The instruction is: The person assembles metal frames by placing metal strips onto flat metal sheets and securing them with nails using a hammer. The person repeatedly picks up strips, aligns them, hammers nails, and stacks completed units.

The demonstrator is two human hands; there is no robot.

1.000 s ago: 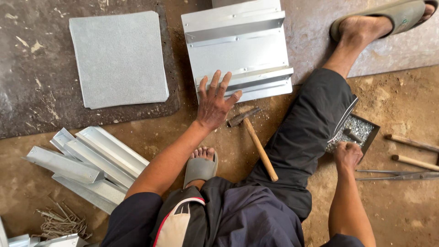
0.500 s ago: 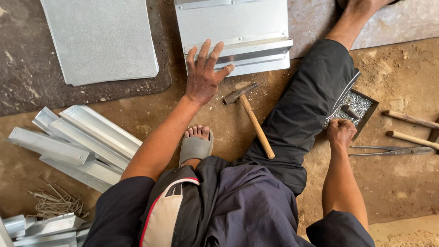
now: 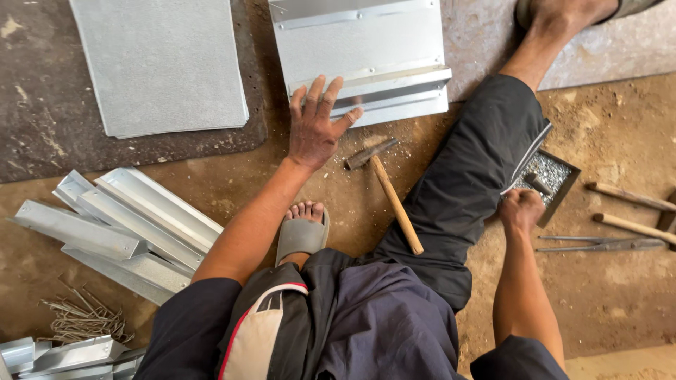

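shifted slightly since half a second back: whole scene sits lower in frame, left hand (image 3: 317, 127) with it, still spread on the panel (image 3: 359, 53); right hand (image 3: 520, 209) still at the tray (image 3: 563, 184).

head view, and only that one. left hand flat, fingers wide apart, holding nothing, just pressing the panel's near edge at about 12 o'clock from the torso. right hand curled at the tray's near corner, at about 3 o'clock; cannot tell whether closed on a fastener or merely picking among them, fingertips hidden. hammer (image 3: 391, 190) lying loose on the dirt between the hands, head just below the left thumb, handle running toward 5 o'clock, touched by neither hand.

step in hand, as a judgement: steadying the panel while fetching a small fastener. next move would call for bringing the right hand over to the panel's edge, then taking up the hammer.

panel: pale galvanised sheet, rectangular, with a folded channel riveted along its near edge and a strip across the far end; lying flat, partly on a dark mat (image 3: 42, 119).

flat sheet (image 3: 162, 63) at 11 o'clock. channels (image 3: 120, 225) piled at 9 o'clock, nails (image 3: 77, 317) below. wooden handles (image 3: 627, 211) at far right.
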